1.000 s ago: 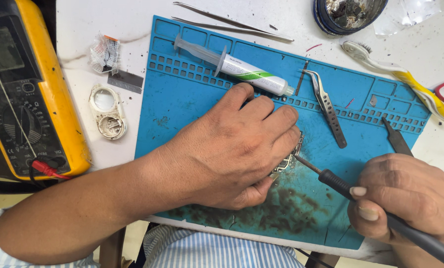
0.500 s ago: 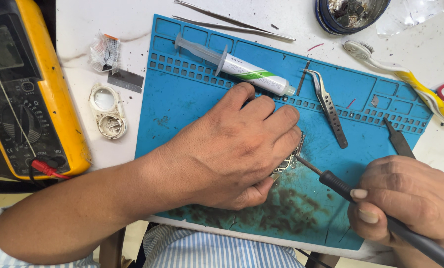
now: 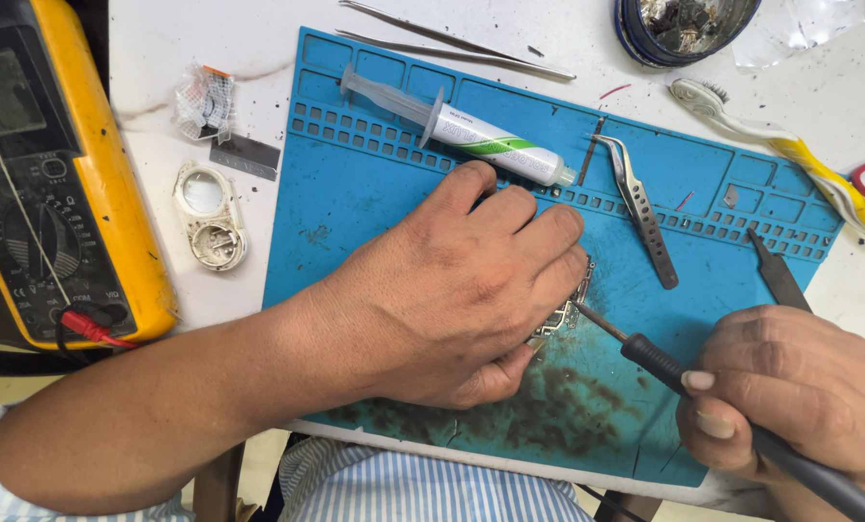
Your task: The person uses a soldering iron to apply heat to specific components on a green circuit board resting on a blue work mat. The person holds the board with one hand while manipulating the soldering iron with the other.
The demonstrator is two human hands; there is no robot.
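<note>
Left hand point(image 3: 452, 290) lies palm down on the blue silicone work mat point(image 3: 374, 193), fingers curled and pressing a small circuit board point(image 3: 568, 309) flat against the mat. Only the board's right edge shows, beyond the fingertips; the rest is hidden under the hand.

Right hand point(image 3: 790, 396) is closed around the black handle of a soldering iron point(image 3: 664, 360), held pen-style. The iron's thin metal tip points up-left and meets the exposed edge of the board, just beside the left fingertips. The board sits near the middle of the mat, a little toward its lower right, above a patch of dark residue point(image 3: 539, 406) on the mat's near edge.

Other items on the mat: 1 syringe point(image 3: 471, 130) with a white body and green stripe, lying just above the left fingers; 1 pair of curved metal tweezers point(image 3: 640, 208) to the right of it; 1 dark flat tool point(image 3: 778, 274) just above the right hand.

On the white worktop point(image 3: 181, 39): 1 yellow multimeter point(image 3: 55, 184) at far left with a red probe plugged in, 1 small white round casing point(image 3: 210, 217) between meter and mat, 1 pair of straight tweezers point(image 3: 452, 43) along the mat's top edge, 1 round dark tin point(image 3: 684, 27) of scrap parts, 1 toothbrush point(image 3: 780, 145) with a yellow and white handle at upper right.
</note>
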